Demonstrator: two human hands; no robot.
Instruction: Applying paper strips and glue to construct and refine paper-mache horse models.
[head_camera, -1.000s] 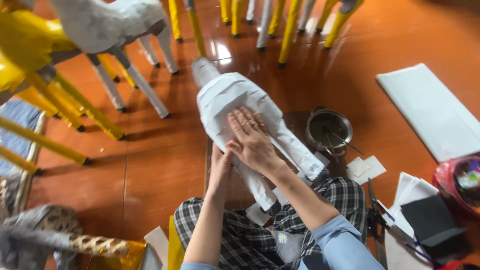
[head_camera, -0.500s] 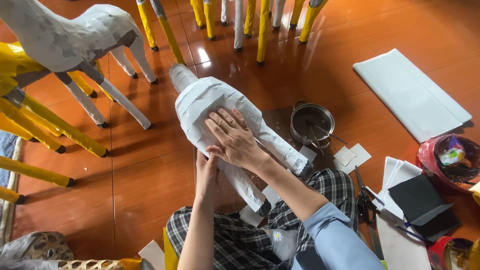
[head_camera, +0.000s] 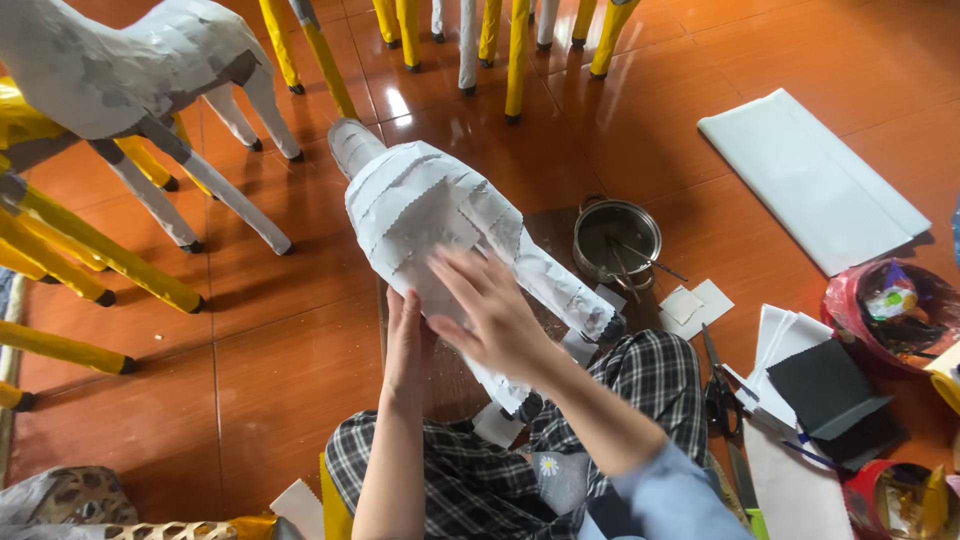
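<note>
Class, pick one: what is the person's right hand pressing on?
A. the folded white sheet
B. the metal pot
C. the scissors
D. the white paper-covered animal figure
D: the right hand lies flat on the white paper-covered figure; the metal pot sits apart.

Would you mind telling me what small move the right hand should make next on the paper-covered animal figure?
Probably slide the right hand further along the white paper figure to smooth the strip flat, since its fingers lie spread on the paper while the left hand steadies its side.
</note>
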